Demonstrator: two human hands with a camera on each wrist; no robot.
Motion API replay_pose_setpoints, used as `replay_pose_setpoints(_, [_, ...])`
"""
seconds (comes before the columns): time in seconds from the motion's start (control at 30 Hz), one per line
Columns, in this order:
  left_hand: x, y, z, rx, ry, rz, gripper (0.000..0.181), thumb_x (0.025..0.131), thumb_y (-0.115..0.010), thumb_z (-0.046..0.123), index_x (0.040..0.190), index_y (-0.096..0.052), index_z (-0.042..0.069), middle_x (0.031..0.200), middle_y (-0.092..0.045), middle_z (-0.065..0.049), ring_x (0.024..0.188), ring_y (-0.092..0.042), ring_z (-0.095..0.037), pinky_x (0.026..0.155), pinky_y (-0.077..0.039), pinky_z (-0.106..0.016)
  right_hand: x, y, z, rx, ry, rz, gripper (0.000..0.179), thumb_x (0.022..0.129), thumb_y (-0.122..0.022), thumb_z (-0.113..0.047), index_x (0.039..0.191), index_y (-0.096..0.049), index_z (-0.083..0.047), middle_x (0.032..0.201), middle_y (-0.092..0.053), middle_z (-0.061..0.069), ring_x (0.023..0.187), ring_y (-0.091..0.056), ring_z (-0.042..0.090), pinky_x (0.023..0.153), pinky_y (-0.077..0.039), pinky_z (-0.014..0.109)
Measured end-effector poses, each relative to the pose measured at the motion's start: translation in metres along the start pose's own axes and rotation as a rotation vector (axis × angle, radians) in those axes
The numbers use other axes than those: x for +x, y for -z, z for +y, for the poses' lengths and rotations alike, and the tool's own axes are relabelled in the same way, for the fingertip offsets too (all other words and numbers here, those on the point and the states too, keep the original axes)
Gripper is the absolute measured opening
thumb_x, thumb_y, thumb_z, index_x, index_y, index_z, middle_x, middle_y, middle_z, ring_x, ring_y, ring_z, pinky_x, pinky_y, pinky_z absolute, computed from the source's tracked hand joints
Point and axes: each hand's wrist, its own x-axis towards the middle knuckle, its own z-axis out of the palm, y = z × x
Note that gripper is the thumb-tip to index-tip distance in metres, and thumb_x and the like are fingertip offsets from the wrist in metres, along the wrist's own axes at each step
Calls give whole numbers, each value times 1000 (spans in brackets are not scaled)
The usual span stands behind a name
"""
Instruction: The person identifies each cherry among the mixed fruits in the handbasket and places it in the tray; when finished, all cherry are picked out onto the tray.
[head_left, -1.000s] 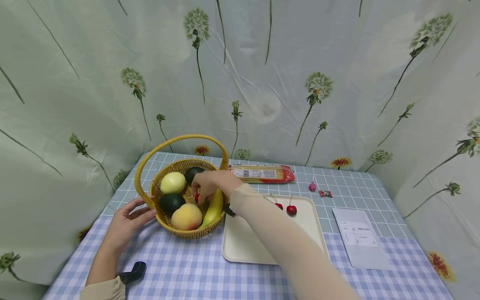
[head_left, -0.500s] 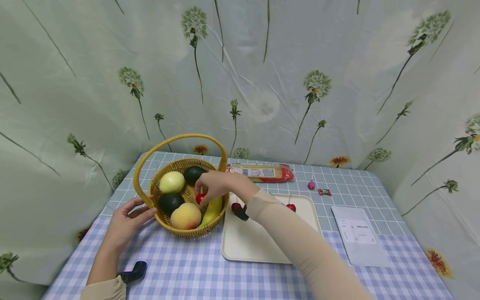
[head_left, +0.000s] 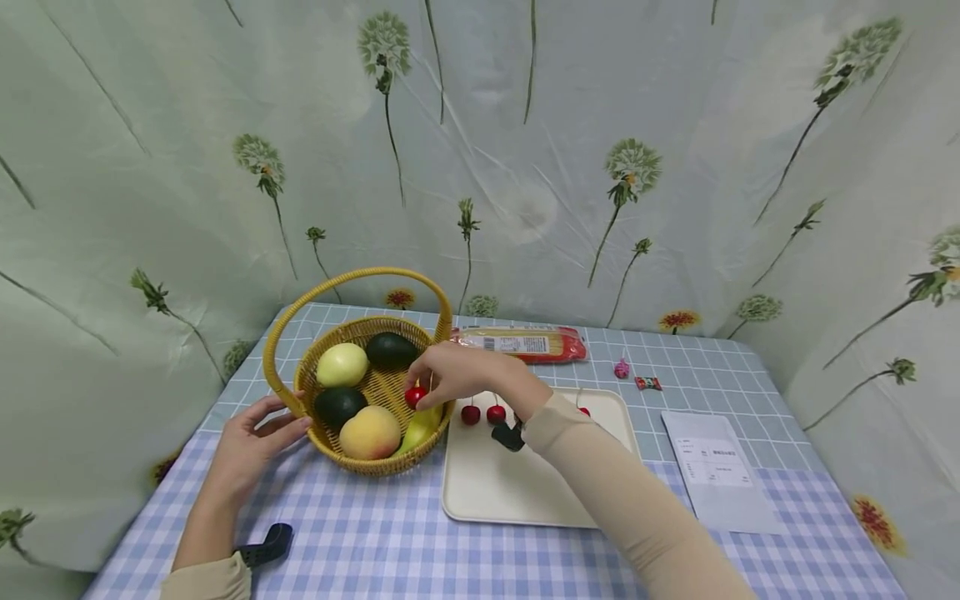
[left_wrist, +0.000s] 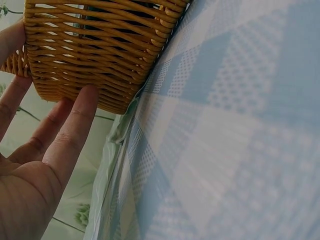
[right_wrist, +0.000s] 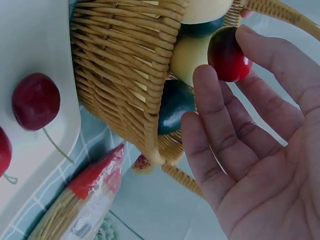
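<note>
My right hand (head_left: 461, 372) pinches a red cherry (right_wrist: 230, 55) between thumb and fingertip, over the right side of the yellow wicker basket (head_left: 360, 465). With fingers nearly straight, my left hand (head_left: 253, 442) touches the basket's left outer wall; the left wrist view shows fingertips against the weave. Inside the basket lie a pale yellow lemon-like fruit (head_left: 342, 365), two dark green avocado-like fruits (head_left: 392, 351), a peach (head_left: 371, 433) and a banana (head_left: 418, 431), partly hidden by my right hand. Cherries (head_left: 470, 414) with stems rest on the cream tray (head_left: 517, 492), partly covered by my right sleeve.
Behind the tray lies a red-and-clear packet of noodles (head_left: 517, 344). A pink lollipop (head_left: 622, 368) and a small wrapped candy (head_left: 648, 383) sit to its right. A grey labelled envelope (head_left: 720, 471) lies on the right of the checked tablecloth. The basket's tall handle (head_left: 360, 273) arches above it.
My right hand has drawn up and right from inside the basket with the cherry in its fingers. More cherries on the tray have come into view. The left hand has stayed at the basket.
</note>
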Motion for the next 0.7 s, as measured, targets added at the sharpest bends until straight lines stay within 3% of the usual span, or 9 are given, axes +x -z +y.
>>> replay_pose_setpoints(0.17, [0,1,-1,-18,4,-8,39,95,-85,17,131,-74,14,122,-68,26,107,-70,8,84,-60,-14,-20,0,9,26,-6,42,34,100,-79,-25,132,-74,-13,109,-76,-1,95,-67,10,85,-58,20])
replay_pose_setpoints(0.37, [0,-1,1,-36,-22,-29,37,95,-84,15,130,-73,8,126,-68,26,109,-70,8,85,-60,-14,-51,1,24,5,-29,92,33,101,-77,-23,132,-74,-13,115,-76,-1,99,-70,12,87,-60,23])
replay_pose_setpoints(0.7, [1,-1,0,-57,-42,-33,34,96,-82,11,129,-72,9,127,-70,24,110,-70,8,85,-59,-13,-112,-1,65,78,-109,189,30,102,-75,-24,130,-74,-13,120,-75,-2,98,-69,8,91,-60,31])
